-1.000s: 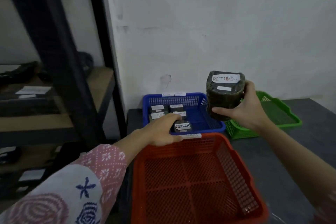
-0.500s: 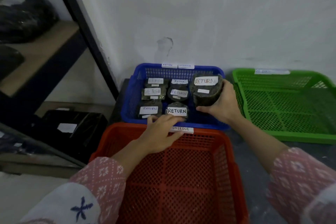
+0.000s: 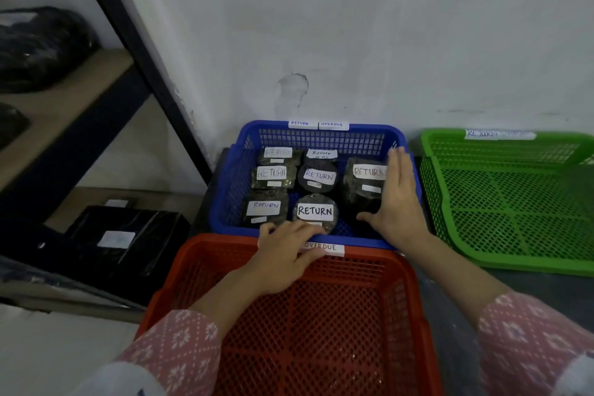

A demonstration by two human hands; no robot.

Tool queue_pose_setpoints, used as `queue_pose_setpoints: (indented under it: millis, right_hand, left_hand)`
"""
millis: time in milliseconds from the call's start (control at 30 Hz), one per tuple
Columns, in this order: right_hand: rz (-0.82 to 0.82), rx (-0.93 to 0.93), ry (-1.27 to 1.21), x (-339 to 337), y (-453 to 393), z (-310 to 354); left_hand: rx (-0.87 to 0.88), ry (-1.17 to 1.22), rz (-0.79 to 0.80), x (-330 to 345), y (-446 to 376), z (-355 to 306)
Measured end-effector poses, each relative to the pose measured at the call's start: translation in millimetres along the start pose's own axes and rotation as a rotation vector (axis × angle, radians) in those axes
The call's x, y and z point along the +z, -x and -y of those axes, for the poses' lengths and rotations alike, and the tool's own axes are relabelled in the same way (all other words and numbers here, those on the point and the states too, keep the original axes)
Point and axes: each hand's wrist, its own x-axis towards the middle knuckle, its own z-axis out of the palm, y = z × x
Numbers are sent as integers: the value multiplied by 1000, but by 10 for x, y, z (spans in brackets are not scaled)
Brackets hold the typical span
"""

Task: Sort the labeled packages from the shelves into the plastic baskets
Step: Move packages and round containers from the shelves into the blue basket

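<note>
- Shelf (image 3: 74,87), far left: dark wrapped packages are stored here, one black package (image 3: 125,235) with a white label on the lowest level. These lie well apart from both hands, on the left hand's side.
- Left hand (image 3: 286,254): it is laid over the far rim of the red basket (image 3: 401,315), beside the "OVERDUE" tag. The fingers are loosely bent; the fingertips reach the near rim of the blue basket (image 3: 321,135). Nothing is held.
- Blue basket, centre: six smaller packages marked "RETURN" are set in it in rows.
- Large package (image 3: 363,190), right side of the blue basket: it is marked "RETURN" and rests inside, its long axis running away from the person.
- Right hand (image 3: 398,202): the fingers are held straight against the package's right flank, the thumb at its near corner. The grip appears released or nearly so.
- Green basket (image 3: 514,202), far right: no package is seen in it.
- Judgement: the next package lies leftward; the left hand is nearer.
</note>
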Motion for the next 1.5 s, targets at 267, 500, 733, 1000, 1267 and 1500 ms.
queue_pose_setpoints:
  millis: [267, 500, 733, 1000, 1267, 1500]
  right_hand:
    - [157, -173, 439, 100, -297, -37]
    - [247, -147, 488, 122, -755, -67]
    - [313, -183, 462, -73, -684, -52]
    - [287, -222, 422, -486, -149, 429]
    - [206, -405, 401, -879, 657, 1840]
    - [95, -587, 295, -1039, 1448, 3412]
  left_hand:
    - [-2, -21, -14, 16, -18, -2]
    - [10, -38, -50, 75, -9, 49]
    - [2, -6, -34, 48, 1, 27]
    - [50, -197, 42, -367, 205, -100]
    - [115, -287, -269, -1503, 1406, 181]
    - [127, -383, -472, -2260, 3062, 776]
